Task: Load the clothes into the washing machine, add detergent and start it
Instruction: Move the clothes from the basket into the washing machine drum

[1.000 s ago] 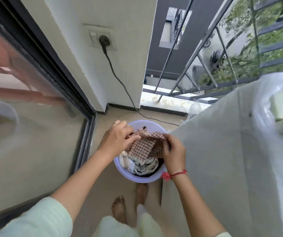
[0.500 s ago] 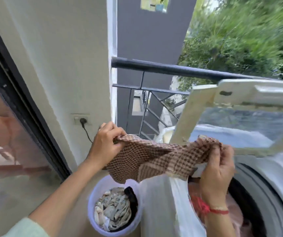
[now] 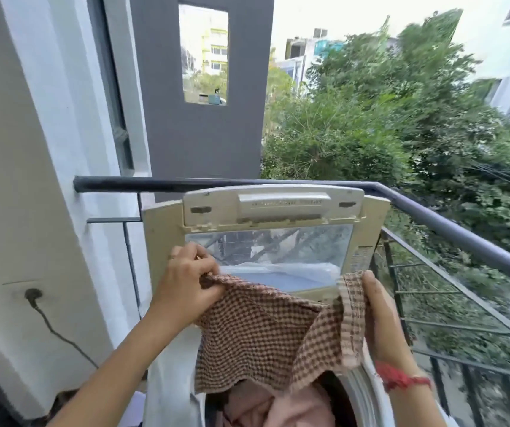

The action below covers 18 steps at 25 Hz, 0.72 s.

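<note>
Left hand (image 3: pixel 185 282), right hand (image 3: pixel 381 315) pinch cloth (image 3: pixel 256 340) edge, probably above drum (image 3: pixel 363 396).

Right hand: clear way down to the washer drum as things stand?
Probably yes. The lid stands raised, and the drum opens just below the right hand; only the checked cloth it grips with the left hand hangs between.

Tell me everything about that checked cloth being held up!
The brown-and-cream checked woven cloth looks like a thin towel with a paler striped border at one end. It hangs spread between both hands: the left hand pinches one top corner, the right hand grips the other. The top edge sags in the middle, and the bottom edge dangles over pinkish clothes in the open white washing machine.
</note>
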### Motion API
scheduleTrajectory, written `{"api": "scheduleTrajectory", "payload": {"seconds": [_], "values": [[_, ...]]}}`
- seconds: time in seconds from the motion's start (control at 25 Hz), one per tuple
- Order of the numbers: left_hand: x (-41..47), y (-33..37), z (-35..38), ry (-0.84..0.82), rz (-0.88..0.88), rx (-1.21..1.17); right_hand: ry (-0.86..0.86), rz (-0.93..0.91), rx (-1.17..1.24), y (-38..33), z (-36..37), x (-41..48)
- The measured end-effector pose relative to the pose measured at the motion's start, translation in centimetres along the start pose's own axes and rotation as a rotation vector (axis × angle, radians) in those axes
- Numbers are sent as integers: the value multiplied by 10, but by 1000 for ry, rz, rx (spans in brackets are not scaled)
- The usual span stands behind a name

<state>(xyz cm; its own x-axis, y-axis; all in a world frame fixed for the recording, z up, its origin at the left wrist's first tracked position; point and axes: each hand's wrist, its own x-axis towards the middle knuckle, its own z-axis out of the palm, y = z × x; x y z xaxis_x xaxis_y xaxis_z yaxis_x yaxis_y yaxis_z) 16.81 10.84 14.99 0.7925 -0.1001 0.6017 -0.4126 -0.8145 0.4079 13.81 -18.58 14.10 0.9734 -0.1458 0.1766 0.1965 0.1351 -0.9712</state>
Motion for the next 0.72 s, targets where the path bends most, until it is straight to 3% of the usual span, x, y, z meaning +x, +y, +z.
{"api": "scheduleTrajectory", "payload": {"seconds": [0.12, 0.24, 0.32, 0.4, 0.52, 0.64, 0.72], "values": [[1, 13, 34, -140, -152, -66, -216, 240, -261, 9, -33, 8], [-14, 7, 58, -305, -314, -209, -331, 113, -917, 26, -47, 17], [-26, 7, 67, -427, -323, -200, -430, 71, -1289, 34, -49, 21], [-30, 11, 70, -538, -305, -172, -414, 104, -1334, 36, -50, 22], [-24, 20, 66, -728, -304, -193, -336, 48, -1183, 49, -65, 29], [-17, 19, 69, -962, -327, -141, -482, 129, -1221, 62, -70, 38], [-16, 15, 83, -973, -324, -47, -559, 163, -1387, 72, -68, 42]]}}
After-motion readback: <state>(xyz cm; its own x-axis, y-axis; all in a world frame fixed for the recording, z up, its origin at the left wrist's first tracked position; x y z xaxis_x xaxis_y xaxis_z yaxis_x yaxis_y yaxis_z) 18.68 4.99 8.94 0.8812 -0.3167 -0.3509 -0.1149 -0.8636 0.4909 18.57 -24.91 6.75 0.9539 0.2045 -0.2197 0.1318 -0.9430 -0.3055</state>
